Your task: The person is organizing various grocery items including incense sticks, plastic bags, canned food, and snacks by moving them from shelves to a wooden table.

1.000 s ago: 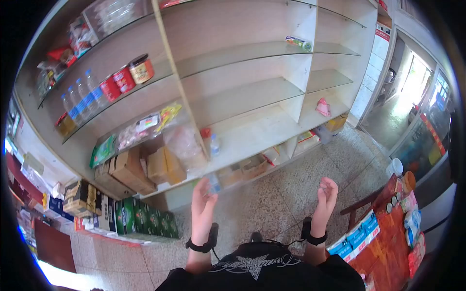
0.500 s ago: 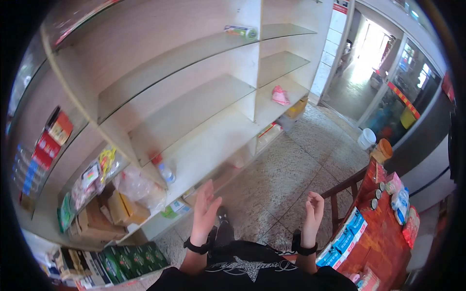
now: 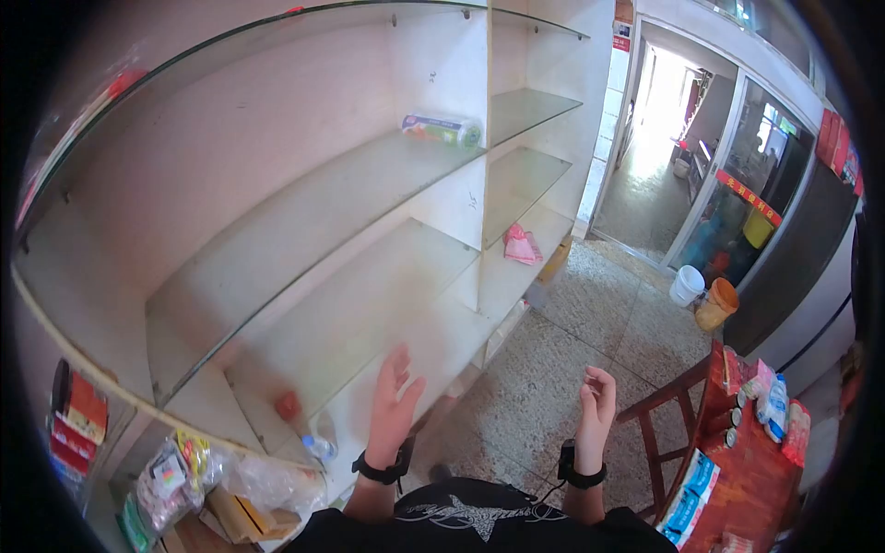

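My left hand (image 3: 395, 401) is raised in front of the lower shelf board, fingers apart and holding nothing. Over the floor to the right, my right hand (image 3: 597, 402) is up with its fingers loosely bent and nothing in it. Nearest my left hand is a clear plastic bottle (image 3: 321, 441) on the bottom board, beside a small red object (image 3: 288, 405) I cannot make out. A green-and-white plastic-wrapped roll (image 3: 442, 130) lies on a glass shelf (image 3: 304, 207). In the right-hand section sits a crumpled pink bag (image 3: 522, 244).
A red wooden table (image 3: 751, 475) with cans (image 3: 726, 419), bagged goods and blue packets (image 3: 691, 498) stands at right. Beyond are a white bucket (image 3: 687, 286), an orange bucket (image 3: 717, 304) and a doorway. Plastic bags (image 3: 171, 479) and boxes fill the lower left.
My view has tilted up and come nearer the shelves, so shelves, buckets and table sit lower in view. Both hands keep nearly the same place and pose, still holding nothing.
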Demonstrator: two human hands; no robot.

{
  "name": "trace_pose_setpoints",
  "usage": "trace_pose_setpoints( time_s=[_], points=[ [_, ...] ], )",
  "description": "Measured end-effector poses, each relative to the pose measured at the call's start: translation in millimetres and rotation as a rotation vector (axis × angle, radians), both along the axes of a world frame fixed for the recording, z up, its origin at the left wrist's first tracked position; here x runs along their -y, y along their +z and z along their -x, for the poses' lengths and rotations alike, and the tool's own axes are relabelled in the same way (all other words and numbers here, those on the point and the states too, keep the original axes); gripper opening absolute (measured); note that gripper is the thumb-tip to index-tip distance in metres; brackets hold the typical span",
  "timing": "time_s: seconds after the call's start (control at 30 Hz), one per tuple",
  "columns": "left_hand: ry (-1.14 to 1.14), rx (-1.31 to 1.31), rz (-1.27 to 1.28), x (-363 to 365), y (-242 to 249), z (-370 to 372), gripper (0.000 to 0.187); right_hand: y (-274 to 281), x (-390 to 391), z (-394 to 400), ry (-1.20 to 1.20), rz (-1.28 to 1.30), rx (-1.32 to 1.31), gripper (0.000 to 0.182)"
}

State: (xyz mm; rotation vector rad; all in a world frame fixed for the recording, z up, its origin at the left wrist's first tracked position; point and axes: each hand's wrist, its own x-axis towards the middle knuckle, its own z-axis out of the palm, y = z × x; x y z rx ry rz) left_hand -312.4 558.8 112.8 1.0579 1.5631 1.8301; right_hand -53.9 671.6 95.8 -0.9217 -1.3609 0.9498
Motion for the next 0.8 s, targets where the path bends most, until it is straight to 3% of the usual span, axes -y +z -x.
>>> trace_pose_setpoints(
  time_s=[0.33,0.63,0.8],
  points=[
    [-0.105,0.01,0.002,-89.3,24.1,52.6,0.05,17.9,-109.3,83.2,0.107,-0.012,0.063,0.029],
    [-0.199,0.011,-0.164,-215.7,66.1,54.1,0.058,68.8,-247.4,164.4,0.391,-0.262,0.094,0.034],
    [-0.152,-0.084,-0.334,-289.6,101.7,57.3,0.064,112.6,-321.9,215.0,0.514,-0.46,0.132,0.045]
  ],
)
